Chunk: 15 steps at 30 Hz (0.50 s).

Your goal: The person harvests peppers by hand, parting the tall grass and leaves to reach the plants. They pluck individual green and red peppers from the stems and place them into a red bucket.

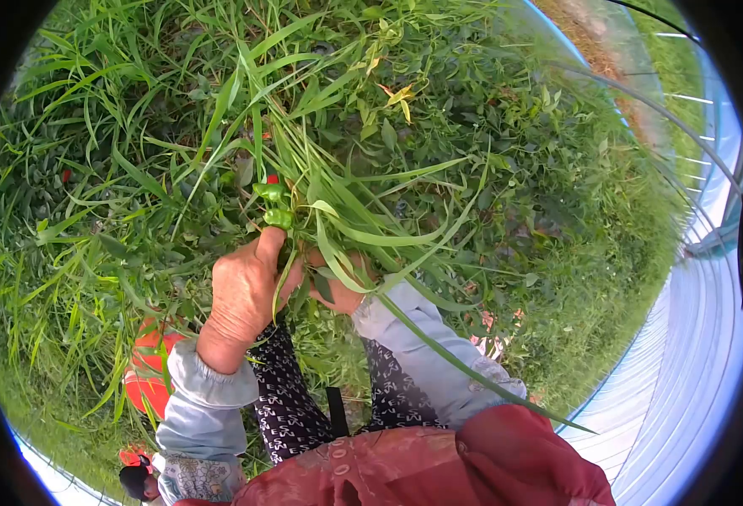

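Note:
My left hand (245,282) is closed, its knuckles facing up. At the end of its raised finger are lumpy green peppers (278,218), with a small red spot just above them. Close beside it on the right, my right hand (343,287) is closed around a bundle of long green grass (337,194), and blades partly cover its fingers. The grass fans out upward and to the right, and one long blade hangs across my right sleeve (422,346). Where the two hands meet, leaves hide the fingertips.
Dense leafy plants (506,126) and tall grass surround my legs (291,388). A red-orange object (148,371) sits in the grass at left. Another person (139,481) is at the lower left. White sheeting (641,405) and curved poles border the right side.

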Motion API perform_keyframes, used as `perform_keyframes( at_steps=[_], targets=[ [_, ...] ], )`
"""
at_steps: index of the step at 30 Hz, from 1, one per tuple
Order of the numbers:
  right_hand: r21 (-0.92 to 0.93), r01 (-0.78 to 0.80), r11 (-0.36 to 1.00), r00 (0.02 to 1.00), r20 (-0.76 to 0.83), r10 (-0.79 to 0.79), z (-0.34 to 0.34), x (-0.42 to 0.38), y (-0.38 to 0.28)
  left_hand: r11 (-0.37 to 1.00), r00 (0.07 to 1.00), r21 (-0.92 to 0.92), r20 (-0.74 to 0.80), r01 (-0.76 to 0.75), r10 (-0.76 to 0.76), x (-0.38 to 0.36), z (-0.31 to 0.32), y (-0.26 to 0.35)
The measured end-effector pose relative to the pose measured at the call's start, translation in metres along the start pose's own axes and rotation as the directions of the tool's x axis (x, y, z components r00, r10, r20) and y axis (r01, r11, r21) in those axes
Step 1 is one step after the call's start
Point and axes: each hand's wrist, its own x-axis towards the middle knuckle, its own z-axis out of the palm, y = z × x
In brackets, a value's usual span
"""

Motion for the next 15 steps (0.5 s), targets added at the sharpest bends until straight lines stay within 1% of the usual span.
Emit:
perform_keyframes(
  at_steps=[1, 2, 3, 4, 5, 6, 7, 8, 9, 11, 12, 13, 14, 15],
  targets=[
    [-0.012, -0.037, 0.999, 0.995, 0.089, 0.038, -0.008, -0.007, -0.004, 1.0, 1.0, 0.001, -0.003, 0.002, -0.002, -0.007, -0.003, 0.003],
    [-0.011, -0.031, 0.999, 0.995, 0.09, 0.032, -0.018, -0.007, -0.009, 1.0, 1.0, -0.015, -0.003, 0.016, -0.016, -0.015, -0.006, 0.006],
    [0.11, -0.067, 0.992, 0.982, 0.184, 0.046, -0.029, -0.008, -0.016, 0.999, 1.0, -0.033, -0.001, 0.03, -0.03, -0.023, -0.008, 0.01],
    [0.223, -0.113, 0.968, 0.959, 0.278, 0.048, -0.041, -0.008, -0.021, 0.999, 0.999, -0.005, 0.024, 0.038, -0.038, -0.03, -0.008, 0.012],
    [0.221, -0.11, 0.969, 0.959, 0.278, 0.046, -0.052, -0.009, -0.027, 0.998, 0.998, -0.008, 0.018, 0.068, -0.068, -0.034, -0.006, 0.019],
    [0.471, -0.232, 0.851, 0.966, 0.213, 0.146, -0.06, -0.011, -0.035, 0.996, 0.997, -0.026, 0.006, 0.081, -0.08, -0.038, -0.003, 0.021],
    [0.694, -0.316, 0.647, 0.947, 0.193, 0.255, -0.063, -0.015, -0.043, 0.993, 0.994, -0.042, 0.002, 0.108, -0.108, -0.045, 0.0, 0.023],
    [0.534, -0.008, 0.845, 0.982, -0.155, 0.108, -0.065, -0.009, -0.042, 0.987, 0.987, -0.023, 0.003, 0.158, -0.158, -0.049, 0.001, 0.026],
    [0.636, -0.209, 0.743, 0.963, 0.003, 0.268, -0.064, -0.011, -0.042, 0.984, 0.984, -0.02, 0.005, 0.179, -0.179, -0.051, 0.0, 0.026],
    [0.696, -0.436, 0.57, 0.883, 0.207, 0.422, -0.067, -0.007, -0.039, 0.974, 0.975, -0.032, -0.01, 0.223, -0.223, -0.054, 0.0, 0.03],
    [0.694, -0.438, 0.572, 0.885, 0.219, 0.411, -0.069, -0.005, -0.038, 0.963, 0.967, -0.086, -0.015, 0.254, -0.256, -0.055, 0.001, 0.03],
    [0.729, -0.366, 0.578, 0.908, 0.143, 0.394, -0.071, -0.001, -0.037, 0.961, 0.963, -0.085, -0.023, 0.265, -0.268, -0.057, 0.001, 0.03],
    [0.758, -0.289, 0.584, 0.923, 0.06, 0.379, -0.073, 0.002, -0.037, 0.937, 0.952, -0.192, -0.026, 0.293, -0.304, -0.057, 0.0, 0.031],
    [0.755, -0.287, 0.589, 0.926, 0.062, 0.371, -0.074, 0.002, -0.038, 0.9, 0.941, -0.3, -0.023, 0.315, -0.337, -0.058, -0.001, 0.034]
  ],
)
